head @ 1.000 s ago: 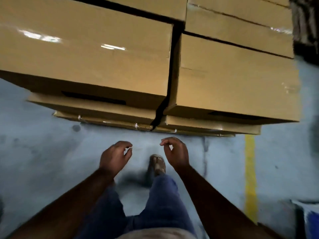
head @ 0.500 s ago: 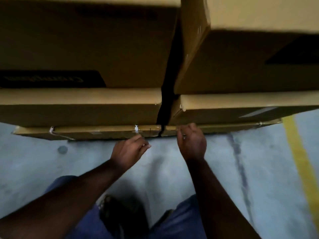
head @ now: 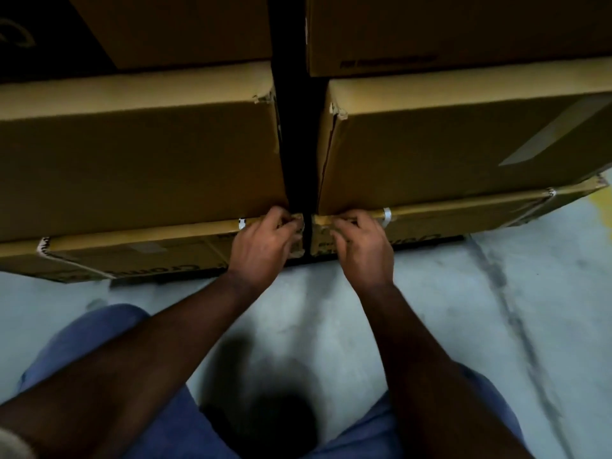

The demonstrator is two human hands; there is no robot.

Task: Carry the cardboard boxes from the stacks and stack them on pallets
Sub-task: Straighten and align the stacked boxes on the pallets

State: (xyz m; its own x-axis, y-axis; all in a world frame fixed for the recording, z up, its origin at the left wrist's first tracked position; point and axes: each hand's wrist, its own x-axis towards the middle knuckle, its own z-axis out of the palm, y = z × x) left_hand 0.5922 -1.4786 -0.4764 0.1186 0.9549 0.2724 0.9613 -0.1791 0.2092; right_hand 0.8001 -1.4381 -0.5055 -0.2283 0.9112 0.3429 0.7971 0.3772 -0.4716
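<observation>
Two stacks of brown cardboard boxes stand side by side with a dark gap between them. My left hand curls its fingers on the inner top corner of the bottom left box, right at the gap. Mirroring it, my right hand grips the inner top corner of the bottom right box. Both low boxes are flat and bound with white straps. A taller left box and a taller right box rest on them. Whether my fingertips reach into the gap is hidden.
More boxes sit higher on both stacks. Grey concrete floor lies before the stacks, with a dark crack running down the right side and a yellow floor line at the far right. My knees in blue trousers are bent low.
I have crouched and come close to the stacks. Both hands moved forward from mid-air onto the inner corners of the two bottom boxes.
</observation>
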